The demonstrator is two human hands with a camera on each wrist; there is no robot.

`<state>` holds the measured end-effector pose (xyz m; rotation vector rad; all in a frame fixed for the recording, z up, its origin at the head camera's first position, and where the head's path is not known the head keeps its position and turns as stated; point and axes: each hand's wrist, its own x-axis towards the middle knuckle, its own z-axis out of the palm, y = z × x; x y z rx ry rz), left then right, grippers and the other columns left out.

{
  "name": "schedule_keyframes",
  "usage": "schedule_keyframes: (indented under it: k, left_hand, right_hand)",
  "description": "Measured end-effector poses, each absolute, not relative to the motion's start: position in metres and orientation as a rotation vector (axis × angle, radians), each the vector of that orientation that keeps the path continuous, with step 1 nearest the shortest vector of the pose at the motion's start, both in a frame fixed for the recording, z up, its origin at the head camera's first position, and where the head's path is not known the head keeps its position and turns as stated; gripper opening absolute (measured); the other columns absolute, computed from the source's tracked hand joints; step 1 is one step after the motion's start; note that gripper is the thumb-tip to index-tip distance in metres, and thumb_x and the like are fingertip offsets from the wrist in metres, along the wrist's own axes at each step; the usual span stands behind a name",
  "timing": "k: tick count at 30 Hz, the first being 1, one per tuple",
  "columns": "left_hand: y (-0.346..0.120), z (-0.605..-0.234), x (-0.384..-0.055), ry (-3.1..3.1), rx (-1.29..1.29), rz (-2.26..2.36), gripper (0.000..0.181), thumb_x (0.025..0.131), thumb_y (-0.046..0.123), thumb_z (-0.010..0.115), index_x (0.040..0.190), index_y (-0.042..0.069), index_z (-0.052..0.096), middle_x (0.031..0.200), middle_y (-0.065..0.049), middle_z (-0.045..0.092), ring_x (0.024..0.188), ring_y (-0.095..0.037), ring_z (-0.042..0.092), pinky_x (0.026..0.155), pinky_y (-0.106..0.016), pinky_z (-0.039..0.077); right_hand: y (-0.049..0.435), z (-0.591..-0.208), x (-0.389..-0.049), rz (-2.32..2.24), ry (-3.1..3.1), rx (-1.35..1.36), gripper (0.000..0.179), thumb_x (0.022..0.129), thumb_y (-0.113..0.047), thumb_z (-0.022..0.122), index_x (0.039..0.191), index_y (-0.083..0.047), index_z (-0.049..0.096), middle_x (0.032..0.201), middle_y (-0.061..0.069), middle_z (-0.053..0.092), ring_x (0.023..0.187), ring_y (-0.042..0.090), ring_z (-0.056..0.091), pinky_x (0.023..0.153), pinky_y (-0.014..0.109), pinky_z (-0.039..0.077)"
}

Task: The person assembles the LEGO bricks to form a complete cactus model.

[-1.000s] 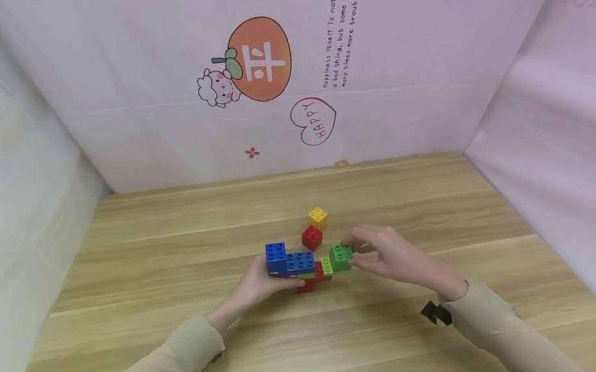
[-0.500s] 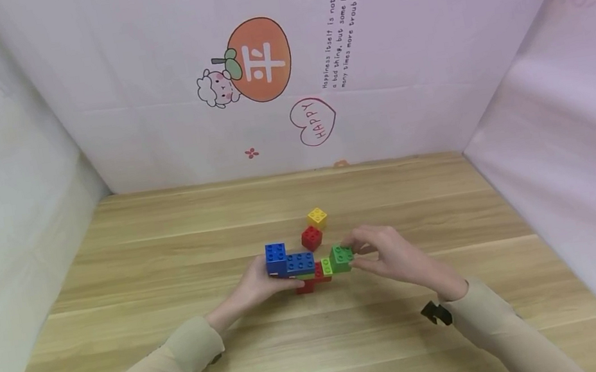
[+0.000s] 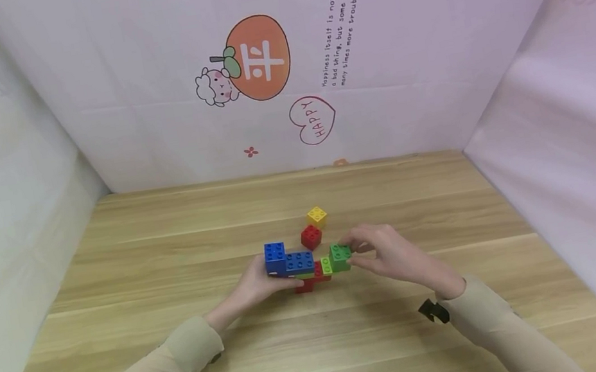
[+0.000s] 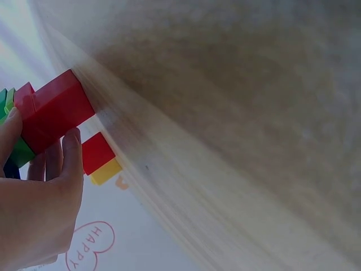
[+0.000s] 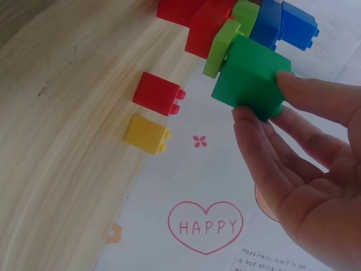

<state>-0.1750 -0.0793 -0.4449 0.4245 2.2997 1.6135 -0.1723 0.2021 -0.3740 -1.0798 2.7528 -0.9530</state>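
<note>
My left hand (image 3: 254, 285) grips a built-up block of toy bricks from its left side. Blue bricks (image 3: 300, 262) top this build, a taller one standing at its left end, and red bricks (image 4: 59, 107) form its underside. A lime-green brick (image 5: 221, 49) sits on the red part at the right. Over that lime brick is a green brick (image 5: 251, 73), studs up, pinched between the thumb and fingers of my right hand (image 3: 387, 254). In the right wrist view a narrow gap with lime studs shows between the green and lime bricks. My left fingers partly hide the build.
Just beyond the build, a loose red brick (image 3: 311, 237) and a yellow brick (image 3: 317, 217) stand close together on the wooden table (image 3: 176, 231). White printed cloth (image 3: 158, 117) walls the table at the back and both sides.
</note>
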Motion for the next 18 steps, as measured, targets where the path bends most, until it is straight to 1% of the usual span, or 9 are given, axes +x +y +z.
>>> schedule_keyframes:
  k: [7, 12, 14, 18]
  left_hand:
    - [-0.0809, -0.4480, -0.1772, 2.286, 0.445, 1.620, 0.059, 0.080, 0.021, 0.083, 0.131, 0.005, 0.057, 0.127, -0.016, 0.068, 0.119, -0.031, 0.065, 0.106, -0.047, 0.051]
    - [-0.0812, -0.4486, -0.1770, 2.291, 0.464, 1.613, 0.059, 0.080, 0.021, 0.083, 0.131, 0.004, 0.057, 0.127, -0.017, 0.068, 0.119, -0.032, 0.065, 0.107, -0.048, 0.050]
    - [-0.0811, -0.4485, -0.1771, 2.300, 0.474, 1.610, 0.058, 0.080, 0.021, 0.083, 0.130, 0.005, 0.058, 0.127, -0.016, 0.069, 0.119, -0.031, 0.065, 0.106, -0.047, 0.050]
    - [-0.0800, -0.4487, -0.1779, 2.311, 0.466, 1.615, 0.057, 0.078, 0.021, 0.084, 0.128, 0.007, 0.060, 0.125, -0.014, 0.070, 0.117, -0.029, 0.067, 0.106, -0.046, 0.051]
  right_hand:
    - [0.2008, -0.3754, -0.1719, -0.953, 2.763, -1.045, 0.027, 0.085, 0.000, 0.073, 0.111, -0.002, 0.066, 0.108, 0.012, 0.072, 0.095, 0.023, 0.073, 0.079, 0.027, 0.062]
    - [0.2009, -0.3782, -0.1708, -0.968, 2.768, -1.040, 0.027, 0.086, 0.000, 0.073, 0.111, -0.001, 0.065, 0.109, 0.012, 0.072, 0.099, 0.025, 0.072, 0.081, 0.028, 0.062]
    - [0.2013, -0.3797, -0.1707, -0.983, 2.772, -1.051, 0.027, 0.086, 0.001, 0.072, 0.111, 0.000, 0.065, 0.109, 0.014, 0.072, 0.099, 0.027, 0.072, 0.080, 0.029, 0.062]
    - [0.2019, -0.3814, -0.1710, -0.993, 2.791, -1.044, 0.027, 0.085, 0.001, 0.073, 0.110, 0.000, 0.065, 0.108, 0.014, 0.072, 0.098, 0.026, 0.073, 0.079, 0.028, 0.062]
